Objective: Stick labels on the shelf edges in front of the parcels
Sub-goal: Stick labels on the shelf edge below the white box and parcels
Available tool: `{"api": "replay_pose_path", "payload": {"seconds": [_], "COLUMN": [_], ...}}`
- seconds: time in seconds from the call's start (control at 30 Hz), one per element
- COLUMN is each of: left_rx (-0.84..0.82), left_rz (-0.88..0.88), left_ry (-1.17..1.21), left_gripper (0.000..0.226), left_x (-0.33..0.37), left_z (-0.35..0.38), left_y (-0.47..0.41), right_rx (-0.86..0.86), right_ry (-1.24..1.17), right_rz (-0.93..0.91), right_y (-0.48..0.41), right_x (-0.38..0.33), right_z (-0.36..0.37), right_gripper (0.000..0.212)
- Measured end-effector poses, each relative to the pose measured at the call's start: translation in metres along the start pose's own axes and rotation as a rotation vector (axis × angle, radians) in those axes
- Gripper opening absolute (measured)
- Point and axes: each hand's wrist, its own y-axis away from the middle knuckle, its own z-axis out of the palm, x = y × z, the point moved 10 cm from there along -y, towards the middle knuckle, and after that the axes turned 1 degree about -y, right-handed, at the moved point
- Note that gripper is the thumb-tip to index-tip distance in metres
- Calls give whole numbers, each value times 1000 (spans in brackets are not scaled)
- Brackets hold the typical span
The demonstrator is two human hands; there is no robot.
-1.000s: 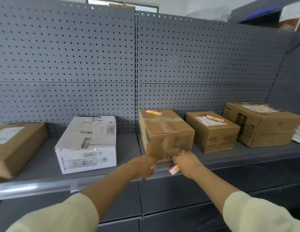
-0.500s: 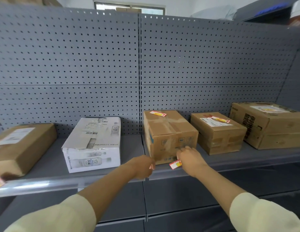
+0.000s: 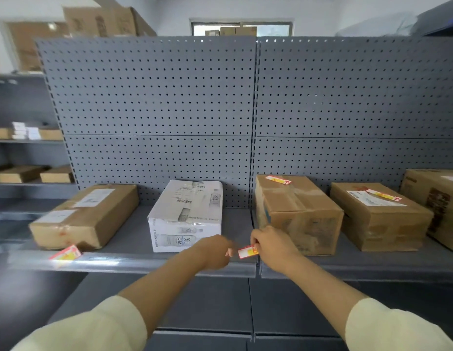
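Note:
My right hand [image 3: 273,245] pinches a small red, yellow and white label [image 3: 247,252] just above the grey shelf edge [image 3: 169,263], near the seam between the two shelf sections. My left hand [image 3: 215,250] is curled close to the label's left end; whether it holds anything is unclear. Behind the hands stand a white parcel [image 3: 187,216] and a brown parcel [image 3: 296,214]. Another label [image 3: 65,255] sits on the shelf edge in front of the left brown parcel [image 3: 86,216].
Two more brown parcels [image 3: 379,216] [image 3: 438,201] stand to the right on the shelf, backed by grey pegboard [image 3: 154,110]. Side shelves with small boxes [image 3: 18,173] are at far left. Below is a dark lower shelf panel [image 3: 202,305].
The view has shifted left and up, revealing the left parcel and its label. Both hands with the label have moved left along the shelf edge, from the brown parcel toward the white one.

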Motion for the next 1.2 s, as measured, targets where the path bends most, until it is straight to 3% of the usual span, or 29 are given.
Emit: {"api": "replay_pose_path", "payload": {"seconds": [0.23, 0.6, 1.2], "left_rx": [20, -37, -2], "left_rz": [-93, -136, -61], "left_ry": [66, 89, 74], "left_gripper": [34, 33, 43], "left_x": [-63, -152, -168], "left_z": [-1, 14, 38], "left_y": [30, 62, 65], "right_rx": [-32, -70, -45], "right_ry": [-34, -39, 48], "right_rz": [-65, -20, 115], "right_y": [-23, -53, -61], "right_x": [-60, -130, -146], "right_z": [16, 44, 59], "right_gripper": [22, 22, 25]}}
